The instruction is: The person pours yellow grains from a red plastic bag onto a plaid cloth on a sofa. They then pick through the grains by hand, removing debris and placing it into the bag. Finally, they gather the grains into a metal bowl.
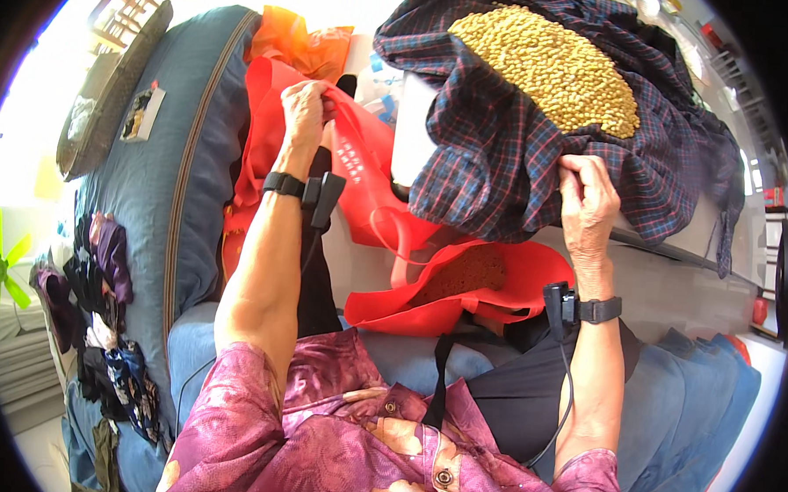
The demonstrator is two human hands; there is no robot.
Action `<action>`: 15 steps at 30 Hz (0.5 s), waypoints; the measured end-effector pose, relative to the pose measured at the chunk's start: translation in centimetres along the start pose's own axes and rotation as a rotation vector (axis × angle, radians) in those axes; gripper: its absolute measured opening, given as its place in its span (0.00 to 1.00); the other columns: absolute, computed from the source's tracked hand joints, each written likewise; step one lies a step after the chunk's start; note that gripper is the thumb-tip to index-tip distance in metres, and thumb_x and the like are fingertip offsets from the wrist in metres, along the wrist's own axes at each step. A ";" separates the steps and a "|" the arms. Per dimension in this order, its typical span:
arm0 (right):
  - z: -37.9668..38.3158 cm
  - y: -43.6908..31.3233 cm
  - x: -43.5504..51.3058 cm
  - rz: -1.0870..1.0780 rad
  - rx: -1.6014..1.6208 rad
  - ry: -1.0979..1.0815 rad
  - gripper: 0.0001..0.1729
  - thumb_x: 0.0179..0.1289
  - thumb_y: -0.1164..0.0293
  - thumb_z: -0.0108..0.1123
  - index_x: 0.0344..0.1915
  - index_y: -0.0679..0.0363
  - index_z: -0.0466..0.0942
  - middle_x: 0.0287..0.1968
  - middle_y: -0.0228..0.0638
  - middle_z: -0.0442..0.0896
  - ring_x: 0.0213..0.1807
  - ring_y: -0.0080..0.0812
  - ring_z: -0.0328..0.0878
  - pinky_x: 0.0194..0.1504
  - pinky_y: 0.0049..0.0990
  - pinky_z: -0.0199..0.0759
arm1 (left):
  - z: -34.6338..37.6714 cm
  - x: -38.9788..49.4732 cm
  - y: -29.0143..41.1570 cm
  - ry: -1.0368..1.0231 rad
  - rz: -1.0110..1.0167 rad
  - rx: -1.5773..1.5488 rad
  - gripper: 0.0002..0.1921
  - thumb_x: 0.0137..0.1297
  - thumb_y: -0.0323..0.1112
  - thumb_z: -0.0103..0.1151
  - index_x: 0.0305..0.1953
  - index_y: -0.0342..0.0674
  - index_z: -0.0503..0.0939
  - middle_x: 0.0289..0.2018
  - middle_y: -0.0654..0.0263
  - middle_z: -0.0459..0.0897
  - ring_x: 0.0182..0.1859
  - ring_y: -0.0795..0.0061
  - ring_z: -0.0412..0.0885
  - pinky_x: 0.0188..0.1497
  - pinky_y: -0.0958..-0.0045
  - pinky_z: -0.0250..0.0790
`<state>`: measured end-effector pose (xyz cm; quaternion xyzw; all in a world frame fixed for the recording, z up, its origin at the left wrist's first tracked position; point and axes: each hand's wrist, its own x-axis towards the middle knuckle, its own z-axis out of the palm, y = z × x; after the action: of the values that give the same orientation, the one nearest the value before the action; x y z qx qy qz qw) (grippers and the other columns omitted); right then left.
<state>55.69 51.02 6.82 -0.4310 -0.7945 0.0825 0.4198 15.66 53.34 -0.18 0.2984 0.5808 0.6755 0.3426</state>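
My left hand (305, 112) grips the upper edge of a red fabric bag (361, 169) that bears white writing. At the right, my right hand (587, 192) pinches the near edge of a dark plaid cloth (498, 132). A heap of yellow soybeans (553, 65) lies on that cloth, which drapes over the table edge. Below and between my hands, a second red bag (417, 316) gapes at my lap, with reddish-brown contents (465, 272) too small to name. A looped red handle (394, 233) hangs between the two bags.
Left of me runs a blue sofa armrest (152, 189) bearing a small white box (142, 113), a woven tray (114, 95) and several clothes (109, 339). An orange bag (304, 41) lies beyond my left hand. A green-bladed fan (0, 268) stands at the far left.
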 end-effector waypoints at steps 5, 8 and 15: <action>-0.3 -1.3 0.5 -0.053 -0.060 0.101 0.17 0.52 0.81 0.64 0.44 0.61 0.78 0.39 0.39 0.77 0.41 0.41 0.78 0.42 0.34 0.74 | -1.4 0.6 -0.1 0.043 -0.054 0.122 0.10 0.64 0.30 0.53 0.25 0.37 0.79 0.17 0.68 0.77 0.16 0.78 0.74 0.18 0.76 0.70; -0.7 -1.4 1.1 -0.162 -0.249 0.160 0.26 0.47 0.78 0.68 0.51 0.58 0.77 0.48 0.34 0.77 0.52 0.40 0.73 0.53 0.37 0.68 | -1.6 -0.1 1.2 -0.038 0.136 0.394 0.07 0.61 0.30 0.54 0.28 0.36 0.80 0.21 0.65 0.78 0.22 0.74 0.76 0.25 0.74 0.70; -1.5 -0.6 0.6 -0.104 -0.488 0.071 0.29 0.46 0.81 0.59 0.54 0.59 0.75 0.51 0.35 0.75 0.60 0.39 0.67 0.63 0.43 0.55 | 6.0 -6.8 8.0 -0.030 0.951 0.952 0.21 0.53 0.23 0.55 0.51 0.30 0.75 0.53 0.47 0.75 0.57 0.47 0.72 0.59 0.57 0.66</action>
<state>56.30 50.81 8.46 -0.4809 -0.7966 -0.1486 0.3347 23.56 50.60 8.54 0.6494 0.6159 0.4189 -0.1531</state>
